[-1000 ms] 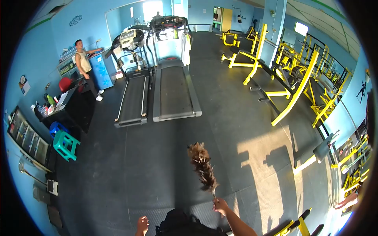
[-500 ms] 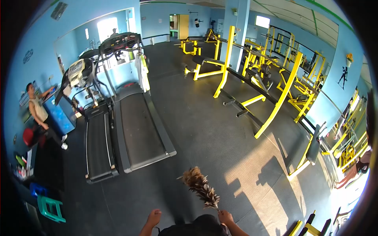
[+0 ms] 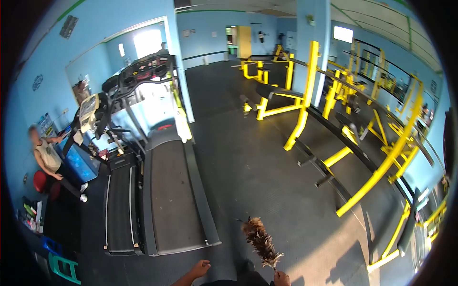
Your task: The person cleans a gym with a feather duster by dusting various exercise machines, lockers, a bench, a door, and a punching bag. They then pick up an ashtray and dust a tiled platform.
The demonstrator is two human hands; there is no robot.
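Observation:
A brown feather duster (image 3: 262, 242) points forward and away from me, low over the dark floor. My right hand (image 3: 281, 278) is closed round its handle at the bottom of the view. To the left, my left hand (image 3: 201, 268) is held out with curled fingers, and I see nothing in it. Beyond that hand lies the near end of the wider treadmill (image 3: 176, 200), a short way off and not touched. A narrower treadmill (image 3: 119, 209) stands beside it on the left.
Yellow-framed bench equipment (image 3: 305, 119) with a long bar fills the right side. At far left a person (image 3: 47, 155) stands by a blue cabinet (image 3: 82, 162). A green stool (image 3: 64, 268) sits at lower left. Black matting (image 3: 229, 157) covers the floor between the machines.
My view has moved forward, so the treadmills and yellow frames look nearer. The duster has shifted right and lower in view, still in my right hand. My left hand has moved slightly right.

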